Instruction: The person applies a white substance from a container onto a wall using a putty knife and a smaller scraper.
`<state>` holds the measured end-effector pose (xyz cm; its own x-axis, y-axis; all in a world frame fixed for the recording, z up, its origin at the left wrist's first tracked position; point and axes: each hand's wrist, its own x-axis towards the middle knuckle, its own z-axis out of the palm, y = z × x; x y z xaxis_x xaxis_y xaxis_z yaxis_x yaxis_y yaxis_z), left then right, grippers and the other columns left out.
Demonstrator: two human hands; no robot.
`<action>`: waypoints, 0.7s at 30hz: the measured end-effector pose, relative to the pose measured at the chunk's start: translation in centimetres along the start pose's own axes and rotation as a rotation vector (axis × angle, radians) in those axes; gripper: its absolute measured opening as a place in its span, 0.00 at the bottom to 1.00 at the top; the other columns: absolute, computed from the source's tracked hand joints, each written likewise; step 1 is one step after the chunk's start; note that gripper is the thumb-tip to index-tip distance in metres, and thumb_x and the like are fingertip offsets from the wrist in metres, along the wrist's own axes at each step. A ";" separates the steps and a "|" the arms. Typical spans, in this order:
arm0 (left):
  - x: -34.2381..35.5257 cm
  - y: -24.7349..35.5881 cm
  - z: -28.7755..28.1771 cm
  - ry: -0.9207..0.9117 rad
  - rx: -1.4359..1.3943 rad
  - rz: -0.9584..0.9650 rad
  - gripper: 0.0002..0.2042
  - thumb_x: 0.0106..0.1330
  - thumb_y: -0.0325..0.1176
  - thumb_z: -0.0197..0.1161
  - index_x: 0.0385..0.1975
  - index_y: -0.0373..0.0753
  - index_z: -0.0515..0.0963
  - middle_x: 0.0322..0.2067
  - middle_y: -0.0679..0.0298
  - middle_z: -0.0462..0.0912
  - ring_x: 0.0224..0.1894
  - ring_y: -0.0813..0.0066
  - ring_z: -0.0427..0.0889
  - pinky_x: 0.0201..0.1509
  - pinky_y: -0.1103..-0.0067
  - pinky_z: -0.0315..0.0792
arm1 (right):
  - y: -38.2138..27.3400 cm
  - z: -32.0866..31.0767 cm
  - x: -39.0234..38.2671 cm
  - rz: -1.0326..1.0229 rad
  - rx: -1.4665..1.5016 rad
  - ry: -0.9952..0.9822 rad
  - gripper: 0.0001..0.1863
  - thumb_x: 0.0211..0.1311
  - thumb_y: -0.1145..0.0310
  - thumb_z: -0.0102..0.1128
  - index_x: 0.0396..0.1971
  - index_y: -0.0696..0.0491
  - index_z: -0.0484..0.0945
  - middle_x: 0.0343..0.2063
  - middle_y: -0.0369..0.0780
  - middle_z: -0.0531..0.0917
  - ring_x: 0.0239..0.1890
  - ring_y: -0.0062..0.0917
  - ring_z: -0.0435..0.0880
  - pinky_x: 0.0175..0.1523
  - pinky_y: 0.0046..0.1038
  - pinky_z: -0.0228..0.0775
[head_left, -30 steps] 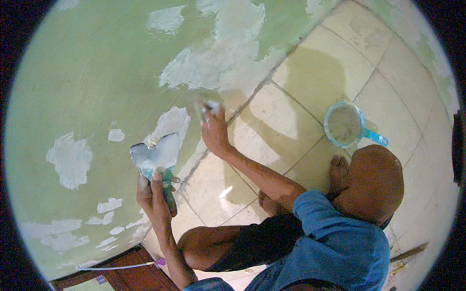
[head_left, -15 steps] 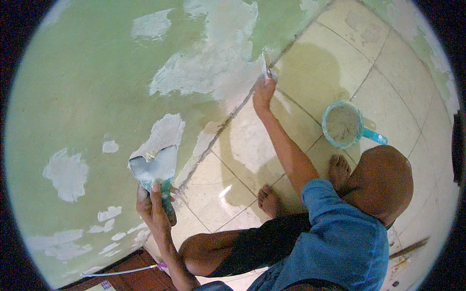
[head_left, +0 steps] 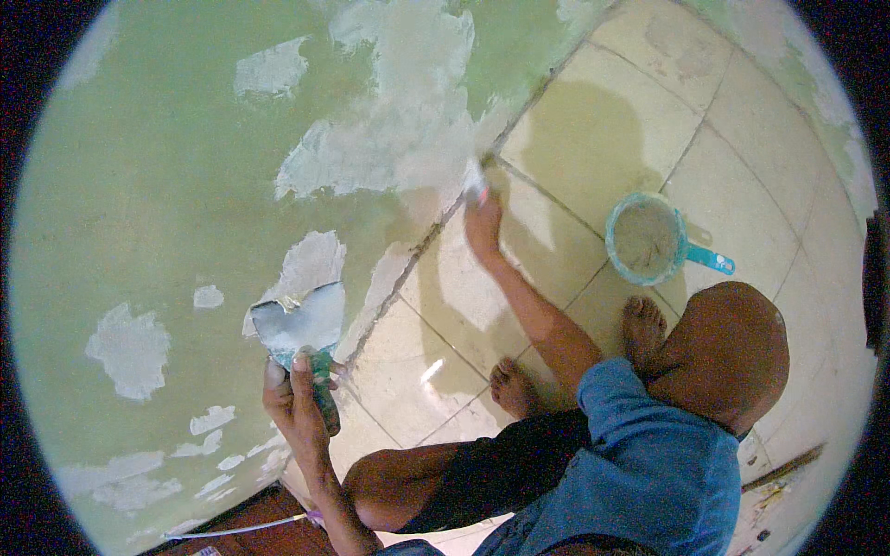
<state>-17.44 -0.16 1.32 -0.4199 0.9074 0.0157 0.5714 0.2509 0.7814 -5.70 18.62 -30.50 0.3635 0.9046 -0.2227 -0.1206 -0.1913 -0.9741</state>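
Note:
My left hand point(head_left: 295, 397) grips the green handle of a wide putty knife point(head_left: 304, 320), its blade turned up and carrying a little pale putty at the notched-looking edge. That blade stands in front of the green wall point(head_left: 204, 241). Farther off, my right hand point(head_left: 484, 224) is closed around a smaller putty knife point(head_left: 476, 178), blurred by motion, at the foot of the wall where it meets the floor. Whether its blade touches the wall I cannot tell. White filler patches point(head_left: 399, 139) cover parts of the wall beside it.
A teal dipper point(head_left: 711, 259) full of greyish putty stands on the cream floor tiles point(head_left: 593, 120), right of my right arm. My bent knee point(head_left: 394, 486) and bare feet point(head_left: 513, 387) are close by. A brown wooden piece point(head_left: 269, 537) with a thin pale tube lies at lower left.
My right hand has drawn the small putty knife back toward me and slightly left along the wall's base. My left hand and its knife have hardly moved.

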 end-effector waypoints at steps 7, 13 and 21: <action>-0.3 0.3 0.6 -0.026 0.003 -0.019 0.11 0.69 0.35 0.53 0.40 0.32 0.73 0.27 0.61 0.79 0.25 0.78 0.79 0.26 0.82 0.71 | -1.9 1.9 9.5 -0.147 -0.046 0.151 0.12 0.54 0.73 0.55 0.36 0.64 0.72 0.35 0.51 0.76 0.39 0.40 0.76 0.43 0.39 0.67; -0.6 0.5 0.5 -0.032 0.000 0.014 0.10 0.69 0.34 0.54 0.40 0.32 0.73 0.27 0.61 0.80 0.25 0.79 0.78 0.27 0.83 0.71 | -7.5 2.1 -0.9 -0.456 -0.280 0.004 0.29 0.51 0.80 0.51 0.58 0.59 0.65 0.47 0.52 0.70 0.49 0.44 0.71 0.52 0.39 0.65; -0.8 0.9 0.7 -0.048 -0.012 0.001 0.10 0.68 0.35 0.54 0.39 0.33 0.74 0.27 0.61 0.80 0.25 0.79 0.78 0.27 0.83 0.71 | -6.0 1.2 3.4 -0.480 -0.373 0.274 0.31 0.55 0.81 0.49 0.63 0.55 0.60 0.52 0.52 0.69 0.53 0.46 0.68 0.60 0.38 0.59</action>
<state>-16.16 -0.41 1.58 -0.3852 0.9227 -0.0131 0.5630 0.2462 0.7889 -4.89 23.30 -25.38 0.5246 0.8021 0.2853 0.4231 0.0451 -0.9049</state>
